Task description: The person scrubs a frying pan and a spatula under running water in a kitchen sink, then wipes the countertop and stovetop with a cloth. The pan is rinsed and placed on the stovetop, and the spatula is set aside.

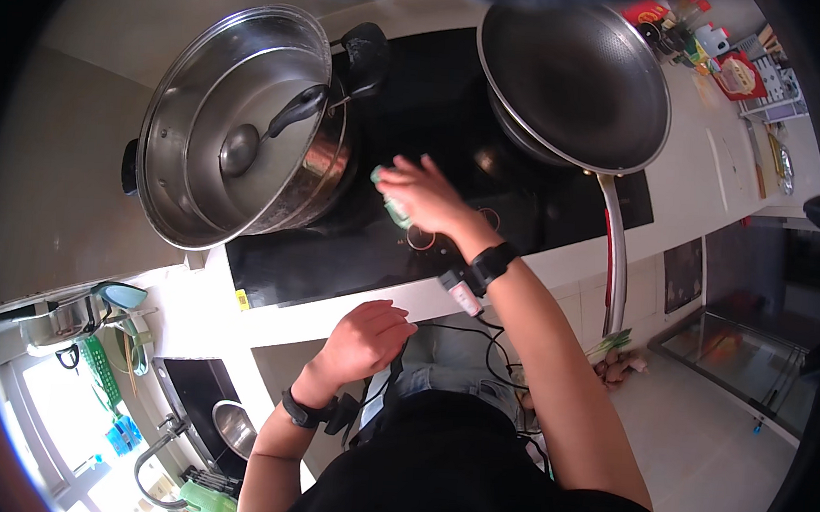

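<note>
My right hand (420, 197) is blurred over the black glass cooktop (326, 272). A pale green cloth (397, 212) is held under its fingers, close to the lit control rings. In front of my waist is my left hand (371, 341), fingers curled together, with no object showing in it. To the left on the cooktop stands a large steel pot (219, 58); a ladle (240, 148) with a dark handle rests inside. A wok (572, 84) sits at the right, its long metal handle (613, 253) reaching over the counter's front edge.
Sauce bottles (713, 41) and a wire rack (772, 105) are at the far right. A sink (198, 384) with a curved faucet (145, 465) lies at lower left, below hanging cookware (55, 324). Vegetables (616, 367) are on the floor near an open glass-topped drawer (731, 363).
</note>
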A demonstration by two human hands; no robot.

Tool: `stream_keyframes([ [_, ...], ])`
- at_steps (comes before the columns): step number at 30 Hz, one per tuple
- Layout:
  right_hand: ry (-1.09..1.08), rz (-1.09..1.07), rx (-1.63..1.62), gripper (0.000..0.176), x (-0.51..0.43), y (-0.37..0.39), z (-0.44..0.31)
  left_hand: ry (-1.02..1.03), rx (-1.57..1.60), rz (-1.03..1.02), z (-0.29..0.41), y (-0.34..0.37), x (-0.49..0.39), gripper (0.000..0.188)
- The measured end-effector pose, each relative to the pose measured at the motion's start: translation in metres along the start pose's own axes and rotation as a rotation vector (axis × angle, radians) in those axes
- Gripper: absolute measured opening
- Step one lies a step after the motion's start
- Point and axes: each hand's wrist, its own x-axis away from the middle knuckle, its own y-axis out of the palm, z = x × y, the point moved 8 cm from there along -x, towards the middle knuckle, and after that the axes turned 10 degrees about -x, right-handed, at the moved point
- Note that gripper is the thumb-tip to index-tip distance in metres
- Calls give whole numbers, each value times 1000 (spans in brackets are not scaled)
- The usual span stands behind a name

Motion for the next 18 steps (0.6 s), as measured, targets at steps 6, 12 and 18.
stream_keyframes([
  [6,174,524,-101,40,89,-74,80,-14,-8,5,3,-5,10,19],
  [12,358,749,168,41,183,-60,75,-79,-3,3,-10,-6,36,19],
  [18,398,606,123,56,173,24,-21,-137,22,29,-23,-1,51,19],
])
